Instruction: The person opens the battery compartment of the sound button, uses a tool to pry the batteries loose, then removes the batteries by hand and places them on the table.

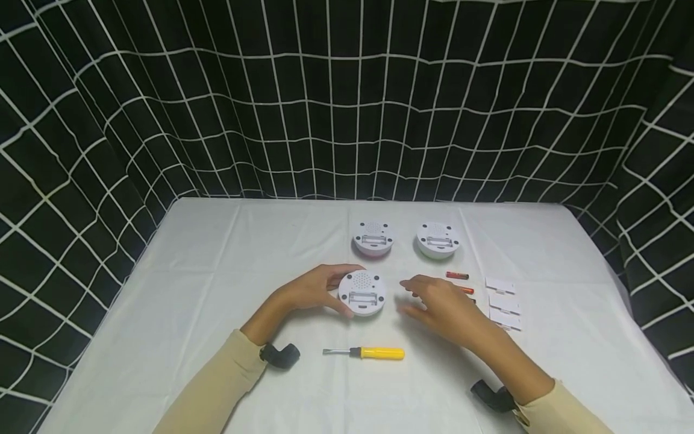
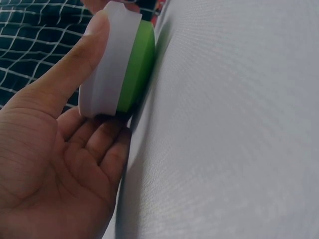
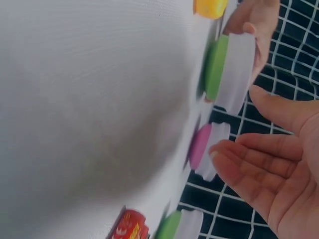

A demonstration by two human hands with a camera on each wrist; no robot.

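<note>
My left hand grips the rim of a round white device, thumb on the near side and fingers on the far side. The device lies face down, its battery compartment uncovered and holding no battery. In the left wrist view its green part faces the table. To the right of it, my right hand hovers with loosely bent fingers and touches nothing. Beneath and beside that hand lie red batteries, partly hidden by it. A yellow-handled screwdriver lies in front of the device.
Behind stand two similar upturned devices, one with a pink part and one with a green part, both compartments uncovered. Three white battery covers lie in a column at the right. A black grid-patterned curtain surrounds the white table.
</note>
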